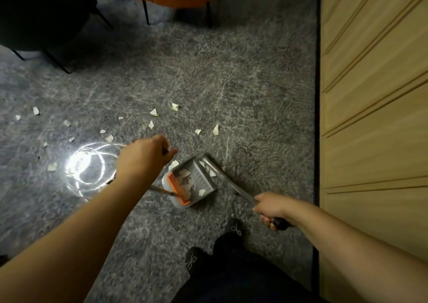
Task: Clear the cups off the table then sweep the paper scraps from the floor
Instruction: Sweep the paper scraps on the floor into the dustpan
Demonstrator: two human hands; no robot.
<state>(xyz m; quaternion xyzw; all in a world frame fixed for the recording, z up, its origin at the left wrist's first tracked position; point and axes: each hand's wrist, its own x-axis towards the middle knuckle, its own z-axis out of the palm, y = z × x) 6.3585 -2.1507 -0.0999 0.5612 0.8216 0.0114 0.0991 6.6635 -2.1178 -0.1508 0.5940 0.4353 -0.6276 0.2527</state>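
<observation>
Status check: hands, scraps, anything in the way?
Left hand grips dustpan handle, right hand grips broom handle. Some scraps in dustpan; many paper scraps on carpet. Nothing blocking.

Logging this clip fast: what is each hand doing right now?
Left hand: fingers curled round a thin handle, likely the dustpan's.
Right hand: grips the broom handle.

no readable text, no labels, no brand marks, no numbers on anything in view
</observation>
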